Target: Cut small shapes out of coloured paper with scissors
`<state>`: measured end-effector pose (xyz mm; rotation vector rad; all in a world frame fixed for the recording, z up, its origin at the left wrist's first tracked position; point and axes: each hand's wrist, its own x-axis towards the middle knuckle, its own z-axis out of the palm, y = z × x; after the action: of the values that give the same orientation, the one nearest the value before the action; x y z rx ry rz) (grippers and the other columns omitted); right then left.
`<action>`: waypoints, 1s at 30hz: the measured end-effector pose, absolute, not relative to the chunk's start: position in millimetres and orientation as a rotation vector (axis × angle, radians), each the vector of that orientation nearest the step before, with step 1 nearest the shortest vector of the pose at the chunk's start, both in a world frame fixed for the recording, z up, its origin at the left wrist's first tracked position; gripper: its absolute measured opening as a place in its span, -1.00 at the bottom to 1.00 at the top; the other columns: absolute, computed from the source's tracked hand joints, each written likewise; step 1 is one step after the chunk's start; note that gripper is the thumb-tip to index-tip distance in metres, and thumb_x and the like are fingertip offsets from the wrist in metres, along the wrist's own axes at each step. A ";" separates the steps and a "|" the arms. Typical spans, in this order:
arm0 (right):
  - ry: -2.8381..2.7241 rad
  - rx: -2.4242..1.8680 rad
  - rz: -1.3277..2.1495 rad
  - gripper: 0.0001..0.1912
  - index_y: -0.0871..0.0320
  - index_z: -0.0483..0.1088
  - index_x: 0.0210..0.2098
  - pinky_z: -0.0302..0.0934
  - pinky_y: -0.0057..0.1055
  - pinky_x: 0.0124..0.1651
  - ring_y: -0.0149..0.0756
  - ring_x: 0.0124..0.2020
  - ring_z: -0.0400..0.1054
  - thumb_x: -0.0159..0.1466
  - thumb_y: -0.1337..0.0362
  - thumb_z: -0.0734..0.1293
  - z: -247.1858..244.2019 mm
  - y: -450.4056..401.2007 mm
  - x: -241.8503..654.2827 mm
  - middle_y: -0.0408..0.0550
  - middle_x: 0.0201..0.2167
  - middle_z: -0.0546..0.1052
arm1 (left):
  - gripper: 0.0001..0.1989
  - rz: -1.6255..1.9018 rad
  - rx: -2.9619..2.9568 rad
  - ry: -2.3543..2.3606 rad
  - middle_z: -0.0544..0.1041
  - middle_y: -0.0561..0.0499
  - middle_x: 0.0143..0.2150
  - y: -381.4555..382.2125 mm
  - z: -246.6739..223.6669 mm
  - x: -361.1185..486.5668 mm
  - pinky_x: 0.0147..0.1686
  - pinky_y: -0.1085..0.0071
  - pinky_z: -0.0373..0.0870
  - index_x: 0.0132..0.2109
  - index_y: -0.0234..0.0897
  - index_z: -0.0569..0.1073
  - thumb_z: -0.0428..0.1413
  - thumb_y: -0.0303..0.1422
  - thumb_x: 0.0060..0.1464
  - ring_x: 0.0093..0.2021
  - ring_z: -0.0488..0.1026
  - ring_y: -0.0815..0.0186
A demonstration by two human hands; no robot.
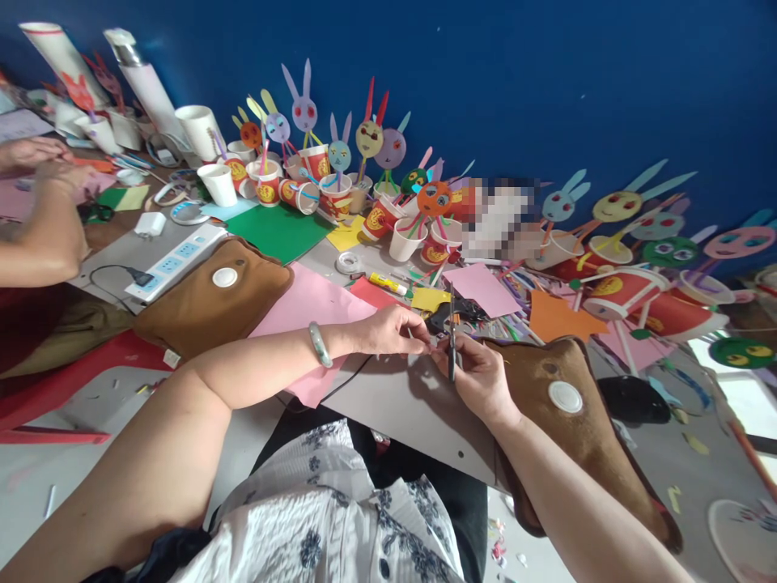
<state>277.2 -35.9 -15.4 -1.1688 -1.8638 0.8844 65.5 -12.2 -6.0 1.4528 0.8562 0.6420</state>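
My right hand [482,379] is closed round the dark handles of a pair of scissors [452,316], whose blades point away from me. My left hand [394,332], below a wrist with a pale bangle [320,344], is pinched at the fingertips just left of the scissors. What it grips is too small to make out. Both hands meet over the table's front edge. Under my left forearm lies a sheet of pink paper [316,308]. Beyond my hands are a yellow paper scrap [430,300] and a yellow glue stick [388,283].
Paper cups with rabbit-faced figures [370,142] line the blue wall. Brown cushions [206,300] lie on both sides. At left are a power strip [176,263], green paper [276,231] and another person's arm [45,214]. Loose sticks, a tape roll [349,262] and orange paper [562,317] clutter the middle.
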 end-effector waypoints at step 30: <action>-2.062 -1.027 1.316 -0.33 0.15 0.31 -0.47 0.12 -0.40 -0.40 -0.34 -0.45 0.18 0.21 -0.39 0.25 -7.4 -35.3 278.2 -0.13 -0.50 0.36 | -0.82 1.053 1.162 0.803 0.43 0.12 -0.55 -17.0 13.3 62.0 -0.56 0.56 0.26 -0.37 -0.35 0.47 0.24 -0.30 0.00 -0.54 0.39 0.49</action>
<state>278.2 -35.3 -7.4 -1.0270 -2.0617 1.3161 62.0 -17.0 13.3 1.1619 0.8026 1.0527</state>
